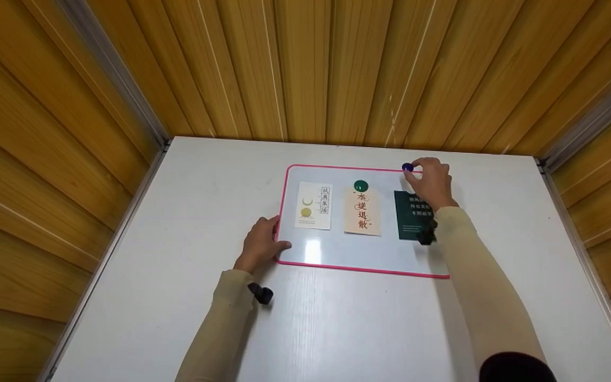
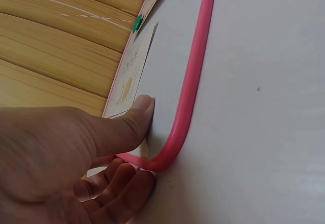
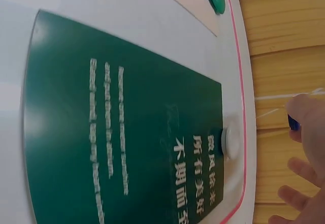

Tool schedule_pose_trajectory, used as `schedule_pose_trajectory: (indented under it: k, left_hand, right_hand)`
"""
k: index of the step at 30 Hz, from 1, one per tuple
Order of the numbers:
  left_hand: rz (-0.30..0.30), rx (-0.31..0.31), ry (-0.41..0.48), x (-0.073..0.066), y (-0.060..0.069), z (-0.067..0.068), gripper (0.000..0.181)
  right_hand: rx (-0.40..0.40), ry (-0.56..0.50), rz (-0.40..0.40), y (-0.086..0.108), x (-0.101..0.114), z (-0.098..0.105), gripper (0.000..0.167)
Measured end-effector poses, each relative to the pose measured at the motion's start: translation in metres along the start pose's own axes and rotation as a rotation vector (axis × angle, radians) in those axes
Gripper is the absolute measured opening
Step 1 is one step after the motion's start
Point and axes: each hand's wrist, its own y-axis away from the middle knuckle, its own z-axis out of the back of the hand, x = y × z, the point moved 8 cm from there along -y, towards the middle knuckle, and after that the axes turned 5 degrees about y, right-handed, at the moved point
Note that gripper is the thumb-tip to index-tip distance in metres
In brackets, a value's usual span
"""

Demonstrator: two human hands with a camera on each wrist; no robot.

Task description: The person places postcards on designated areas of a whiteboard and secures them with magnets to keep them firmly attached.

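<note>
A small whiteboard (image 1: 369, 254) with a pink rim lies on the table. My left hand (image 1: 258, 244) grips its near left corner, the thumb on the face and the fingers at the edge. Between thumb and fingertip my right hand (image 1: 433, 183) pinches a dark blue round magnet (image 1: 408, 167) over the board's far edge. Three cards are on the board: a white card (image 1: 313, 218) at left, a beige card (image 1: 362, 225) topped by a green magnet (image 1: 360, 185), and a dark green card (image 1: 407, 220) partly behind my right hand. A white magnet (image 3: 231, 141) sits at the green card's top edge.
The white table (image 1: 189, 212) runs back to a wood-slat wall (image 1: 305, 74). Similar panels with metal corner posts (image 1: 120, 69) stand on both sides. Small dark wrist devices (image 1: 262, 293) hang by both sleeves.
</note>
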Motion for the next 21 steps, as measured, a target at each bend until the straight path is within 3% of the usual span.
schedule_pose_trajectory:
  k: [21]
  left_hand:
    - [0.025, -0.003, 0.023, 0.002, 0.0, 0.0, 0.071]
  right_hand:
    - [-0.002, 0.022, 0.091, -0.01, 0.053, -0.029, 0.04]
